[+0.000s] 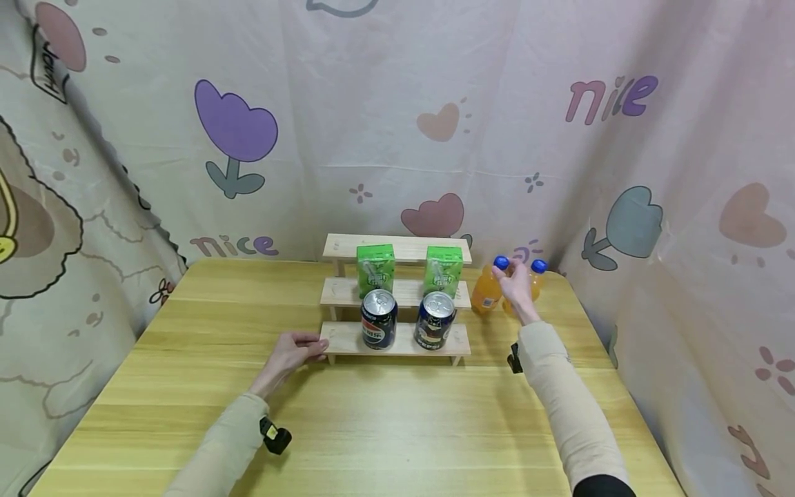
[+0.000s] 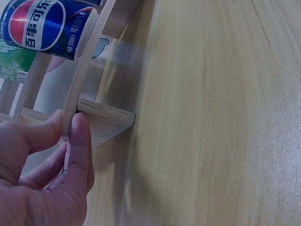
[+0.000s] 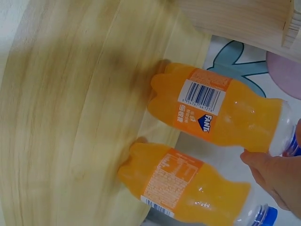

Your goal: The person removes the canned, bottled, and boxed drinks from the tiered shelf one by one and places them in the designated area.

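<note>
My left hand pinches the left end of the lowest board of a three-step wooden shelf, thumb on top and fingers beneath. On that board stand two dark blue Pepsi cans. Two green drink cartons stand on the middle board. To the right of the shelf, my right hand grips an orange Fanta bottle by its neck, just under the blue cap. A second orange soda bottle stands upright close beside it, partly hidden by the hand in the head view.
The top board of the shelf carries nothing. Everything stands on a light wooden table, near its back edge. A printed curtain hangs behind the table and along both sides.
</note>
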